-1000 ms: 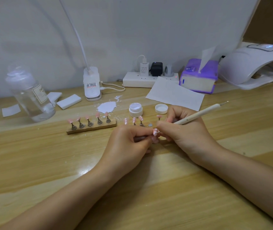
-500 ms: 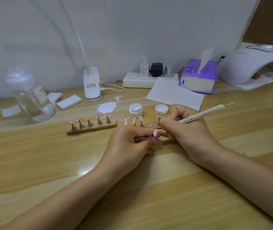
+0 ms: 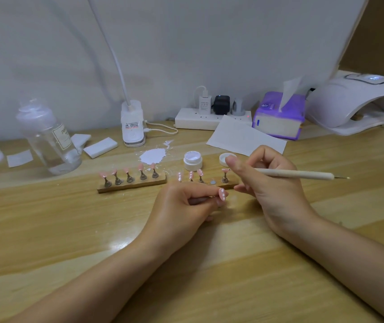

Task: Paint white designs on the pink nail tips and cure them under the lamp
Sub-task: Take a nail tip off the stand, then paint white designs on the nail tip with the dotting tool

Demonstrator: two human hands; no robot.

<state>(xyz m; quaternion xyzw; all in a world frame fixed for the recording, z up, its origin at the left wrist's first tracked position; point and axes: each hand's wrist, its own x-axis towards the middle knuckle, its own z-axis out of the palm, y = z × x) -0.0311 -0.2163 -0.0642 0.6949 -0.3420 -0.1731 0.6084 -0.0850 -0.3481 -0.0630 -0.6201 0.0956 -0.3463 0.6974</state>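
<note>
The dotted pink tip point(image 3: 222, 194) sits pinched in the left hand point(image 3: 181, 206), at eight o'clock from the right hand point(image 3: 270, 183), which grips the pen point(image 3: 303, 174) raised, pointing at three o'clock.

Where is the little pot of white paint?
The pot sits open mid-table, between the white smear on its left and its lid on its right, behind the nail stands.

on the desk point(image 3: 46, 229) two nail stands sit side by side, the left stand point(image 3: 131, 184) well apart from the bottle point(image 3: 48, 141) behind it to the left. the open jar point(image 3: 193, 160) and its lid point(image 3: 226, 158) lie just behind the right stand point(image 3: 209, 183). the power strip point(image 3: 209, 118), tissue box point(image 3: 278, 118) and curing lamp point(image 3: 354, 103) line the back, lamp rightmost.
</note>
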